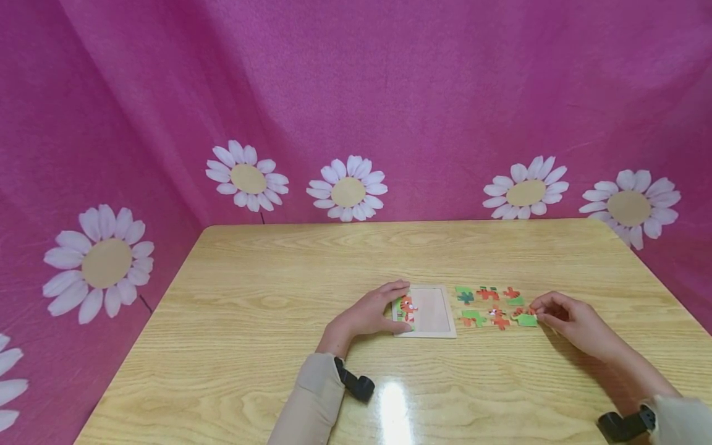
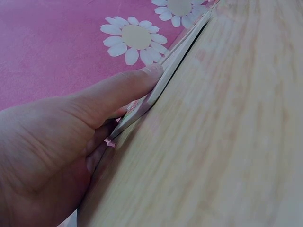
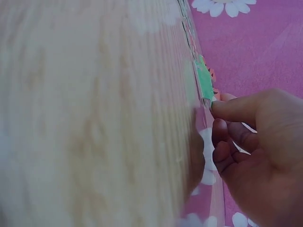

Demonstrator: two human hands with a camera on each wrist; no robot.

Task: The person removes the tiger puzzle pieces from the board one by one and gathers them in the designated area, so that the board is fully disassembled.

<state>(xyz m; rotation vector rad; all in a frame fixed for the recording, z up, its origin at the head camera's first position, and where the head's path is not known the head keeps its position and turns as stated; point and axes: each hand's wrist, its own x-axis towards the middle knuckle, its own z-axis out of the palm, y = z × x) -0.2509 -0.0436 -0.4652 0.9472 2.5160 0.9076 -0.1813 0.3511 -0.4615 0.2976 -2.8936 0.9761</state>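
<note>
A pale wooden puzzle frame (image 1: 452,335) lies on the table with a few joined orange and green pieces along its left side. My left hand (image 1: 367,314) grips the frame's left end, thumb on the near edge and fingers at the far edge; the left wrist view shows the thumb on the frame's edge (image 2: 151,97). My right hand (image 1: 581,324) pinches a green and orange piece (image 1: 525,319) by its right edge. In the right wrist view that piece (image 3: 204,81) is between thumb and forefinger, slightly tilted.
Several loose pieces lie between the frame and my right hand, among them a dark green one (image 1: 465,295), an orange one (image 1: 487,293) and an orange piece nearer me (image 1: 500,320). A pink curtain with white flowers (image 1: 348,191) hangs behind the wooden table (image 1: 250,321).
</note>
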